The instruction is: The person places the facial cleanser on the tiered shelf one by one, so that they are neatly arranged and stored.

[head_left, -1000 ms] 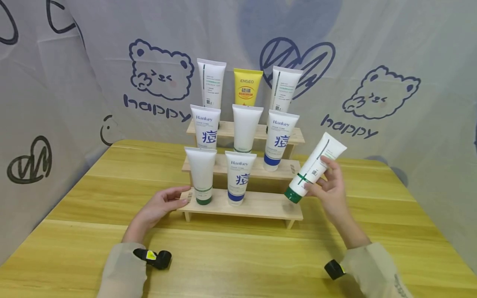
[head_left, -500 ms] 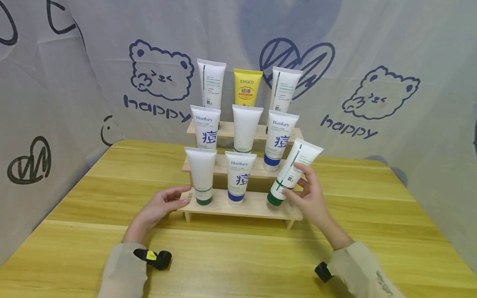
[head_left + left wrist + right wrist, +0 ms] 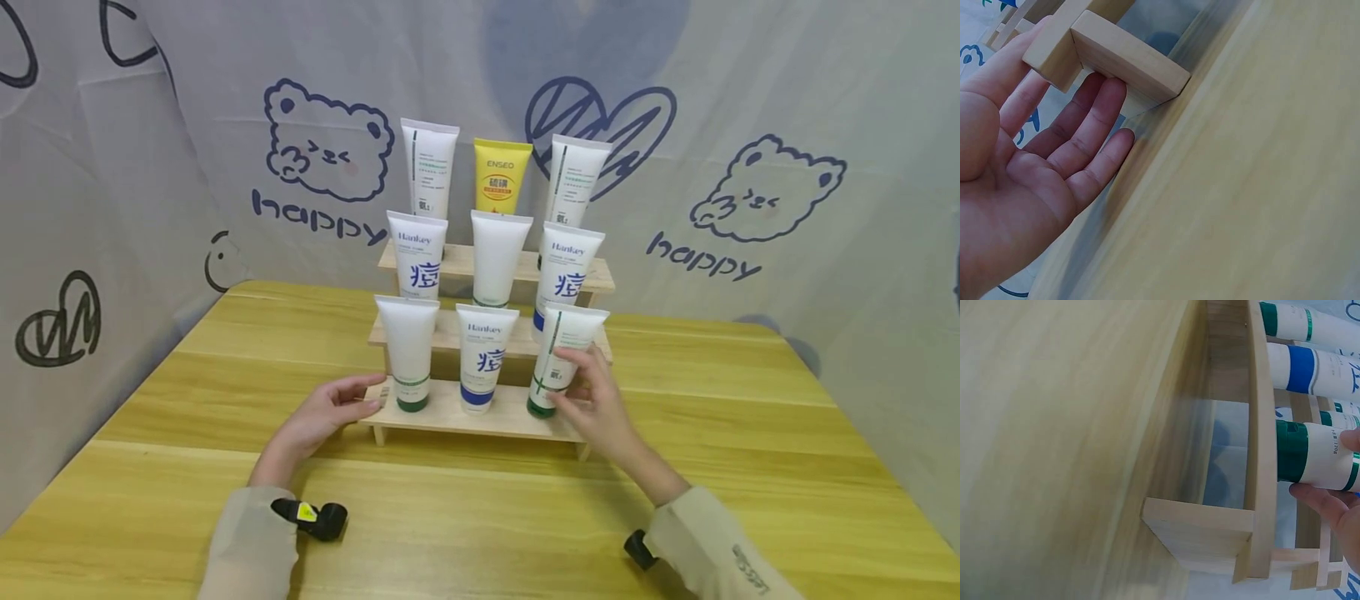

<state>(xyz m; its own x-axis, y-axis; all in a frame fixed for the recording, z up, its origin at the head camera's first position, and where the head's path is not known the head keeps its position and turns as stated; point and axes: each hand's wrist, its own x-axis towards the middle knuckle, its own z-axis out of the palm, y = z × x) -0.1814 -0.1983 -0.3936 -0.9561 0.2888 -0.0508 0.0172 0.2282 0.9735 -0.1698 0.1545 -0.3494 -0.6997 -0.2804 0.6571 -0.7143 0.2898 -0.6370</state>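
A white squeeze tube with a green cap is in my right hand, pinched between thumb and fingers. It stands nearly upright at the right end of the bottom shelf; in the right wrist view its green cap meets the board. My left hand holds the left end of the three-tier wooden display stand, thumb and index finger at the shelf's end. Seen from the left wrist, the other fingers lie loosely bent by the stand's leg.
On the bottom shelf stand a plain white tube and a blue-banded tube. Several tubes fill the upper tiers, including a yellow one. The stand sits on a wooden table before a printed curtain.
My right hand has brought the green-capped tube leftward and down onto the bottom shelf, turning it from tilted to nearly upright. The left hand has stayed at the stand's end.
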